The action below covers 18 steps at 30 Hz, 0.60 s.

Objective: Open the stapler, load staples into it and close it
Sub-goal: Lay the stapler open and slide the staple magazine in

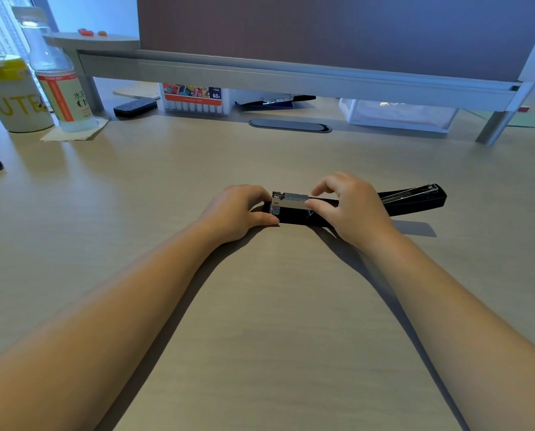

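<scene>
Staples (294, 196) going into stapler (291, 213) channel; left hand (235, 213) bracing nine o'clock end, right hand (350, 206) pinching strip — seating flat, sliding gently.

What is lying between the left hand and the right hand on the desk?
In the head view, the metal staple channel of the open stapler lies between the left hand and right hand.

Single head-worn wide-angle view, looking forward and down along both forearms, close over the worktop (260, 306), far edge and monitor riser (291, 73) at top
</scene>
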Each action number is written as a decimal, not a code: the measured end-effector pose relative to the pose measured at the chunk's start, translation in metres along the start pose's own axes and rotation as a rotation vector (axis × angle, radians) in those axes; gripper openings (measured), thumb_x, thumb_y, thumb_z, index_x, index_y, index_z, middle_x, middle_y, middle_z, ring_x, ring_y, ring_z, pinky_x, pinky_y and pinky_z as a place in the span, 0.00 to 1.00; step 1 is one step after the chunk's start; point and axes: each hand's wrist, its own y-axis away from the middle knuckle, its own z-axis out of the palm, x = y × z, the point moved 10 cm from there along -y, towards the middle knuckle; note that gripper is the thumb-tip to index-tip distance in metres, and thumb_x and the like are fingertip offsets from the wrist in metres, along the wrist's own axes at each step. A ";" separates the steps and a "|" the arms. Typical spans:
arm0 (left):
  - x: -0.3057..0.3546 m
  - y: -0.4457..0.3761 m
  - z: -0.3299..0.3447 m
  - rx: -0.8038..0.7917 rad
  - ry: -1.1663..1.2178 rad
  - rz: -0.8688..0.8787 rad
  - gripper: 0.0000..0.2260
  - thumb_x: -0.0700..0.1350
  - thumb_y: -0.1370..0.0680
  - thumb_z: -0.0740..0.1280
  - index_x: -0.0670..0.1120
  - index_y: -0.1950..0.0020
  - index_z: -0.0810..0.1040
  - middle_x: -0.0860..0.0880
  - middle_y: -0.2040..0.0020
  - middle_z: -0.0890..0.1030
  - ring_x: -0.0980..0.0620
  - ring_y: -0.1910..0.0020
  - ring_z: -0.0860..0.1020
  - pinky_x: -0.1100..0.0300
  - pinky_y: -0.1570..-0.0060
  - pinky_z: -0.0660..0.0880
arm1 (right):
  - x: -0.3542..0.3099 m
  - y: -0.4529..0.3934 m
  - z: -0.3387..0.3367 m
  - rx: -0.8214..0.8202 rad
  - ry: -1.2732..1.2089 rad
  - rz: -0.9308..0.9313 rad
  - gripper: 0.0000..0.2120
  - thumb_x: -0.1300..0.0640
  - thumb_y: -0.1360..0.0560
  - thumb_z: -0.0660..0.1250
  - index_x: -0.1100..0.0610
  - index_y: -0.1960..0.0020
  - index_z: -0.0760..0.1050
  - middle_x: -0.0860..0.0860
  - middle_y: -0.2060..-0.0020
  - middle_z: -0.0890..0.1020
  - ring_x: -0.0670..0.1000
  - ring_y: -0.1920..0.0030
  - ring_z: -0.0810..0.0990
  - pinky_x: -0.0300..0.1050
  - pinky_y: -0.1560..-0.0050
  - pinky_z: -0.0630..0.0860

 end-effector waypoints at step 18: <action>-0.002 -0.003 0.000 0.014 0.013 0.007 0.16 0.48 0.29 0.67 0.46 0.42 0.74 0.45 0.43 0.78 0.53 0.51 0.68 0.58 0.51 0.65 | -0.003 0.001 0.004 -0.034 0.069 -0.007 0.13 0.51 0.27 0.63 0.58 0.47 0.74 0.55 0.47 0.79 0.55 0.47 0.74 0.49 0.48 0.68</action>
